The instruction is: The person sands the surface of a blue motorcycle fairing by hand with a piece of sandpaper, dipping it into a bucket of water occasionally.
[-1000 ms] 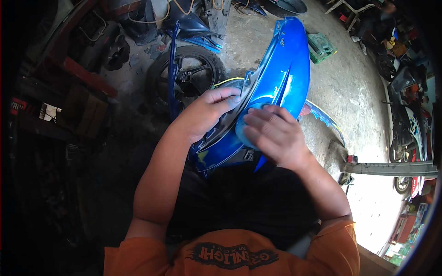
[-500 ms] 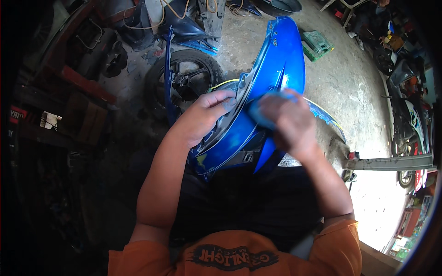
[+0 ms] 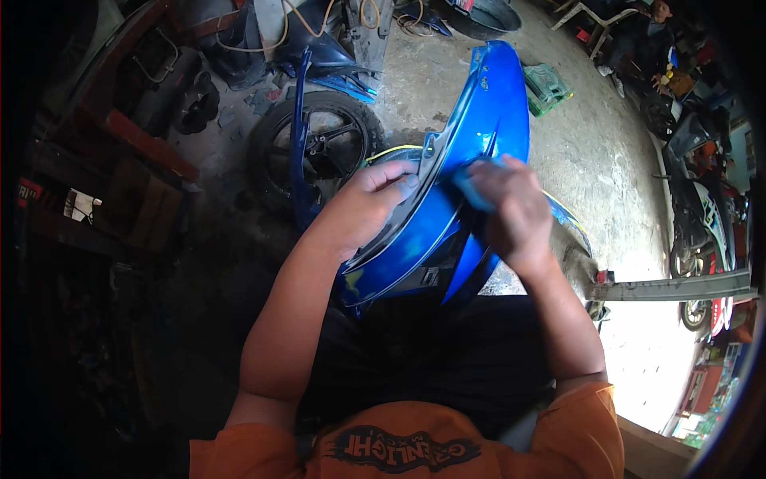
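A glossy blue motorcycle fairing panel (image 3: 504, 104) slants over my lap, its top end pointing away from me. My left hand (image 3: 381, 199) is closed on the panel's left rim, thumb and fingers gripping the grey inner edge. On the panel's right part my right hand (image 3: 517, 207) presses a light-blue cloth (image 3: 475, 188) against the surface. Motion smears that hand and the cloth, so its exact form is unclear. Dull, yellowish patches mark the panel's lower end near my left wrist.
Beyond my left hand, a black spoked wheel (image 3: 317, 142) lies on the concrete floor beside an upright blue trim strip (image 3: 300, 152). A green plastic case (image 3: 547, 88) and a black basin (image 3: 485, 17) are farther off. Another person (image 3: 650, 40) sits at the far right near motorcycles.
The panel has shifted slightly toward me and to the right. My right hand and the cloth have slid a little along its surface; my left hand keeps its grip.
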The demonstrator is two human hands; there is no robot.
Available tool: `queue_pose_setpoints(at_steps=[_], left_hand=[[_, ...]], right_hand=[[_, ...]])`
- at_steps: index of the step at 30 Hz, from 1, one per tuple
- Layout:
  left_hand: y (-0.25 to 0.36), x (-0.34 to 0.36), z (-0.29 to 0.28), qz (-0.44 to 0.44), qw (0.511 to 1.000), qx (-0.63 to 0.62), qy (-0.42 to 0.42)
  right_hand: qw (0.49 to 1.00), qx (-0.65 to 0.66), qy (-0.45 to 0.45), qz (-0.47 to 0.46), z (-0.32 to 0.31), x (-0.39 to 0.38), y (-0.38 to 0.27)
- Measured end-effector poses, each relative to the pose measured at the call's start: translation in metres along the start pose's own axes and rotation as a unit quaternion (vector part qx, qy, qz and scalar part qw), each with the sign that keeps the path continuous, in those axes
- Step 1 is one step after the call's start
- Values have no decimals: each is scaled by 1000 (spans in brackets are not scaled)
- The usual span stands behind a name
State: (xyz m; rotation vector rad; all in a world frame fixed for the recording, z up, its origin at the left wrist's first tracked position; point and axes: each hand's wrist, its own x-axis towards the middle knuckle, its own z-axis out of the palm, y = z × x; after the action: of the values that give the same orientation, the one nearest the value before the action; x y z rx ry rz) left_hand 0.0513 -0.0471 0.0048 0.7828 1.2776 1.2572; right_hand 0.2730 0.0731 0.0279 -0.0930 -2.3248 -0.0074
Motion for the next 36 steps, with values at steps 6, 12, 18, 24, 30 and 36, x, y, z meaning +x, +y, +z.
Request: queue_pose_setpoints(at_steps=[6,12,18,24,30,36], left_hand=[[-6,-2,2,29,999,21,35],[-1,-4,2,-19,998,51,40],[4,-6,6,-2,998,38,39],[0,-6,9,22,997,25,67],[-1,-8,9,8,998,45,47],[2,-10,10,23,996,71,55]], right_hand=[[994,44,-85,-48,7,4,-35],[999,32,-10,32,7,-3,-12],[999,7,14,37,0,3,3],[998,44,-50,-23,7,2,-27],[997,66,-42,-10,6,2,-18],[1000,-9,4,21,-4,7,13]])
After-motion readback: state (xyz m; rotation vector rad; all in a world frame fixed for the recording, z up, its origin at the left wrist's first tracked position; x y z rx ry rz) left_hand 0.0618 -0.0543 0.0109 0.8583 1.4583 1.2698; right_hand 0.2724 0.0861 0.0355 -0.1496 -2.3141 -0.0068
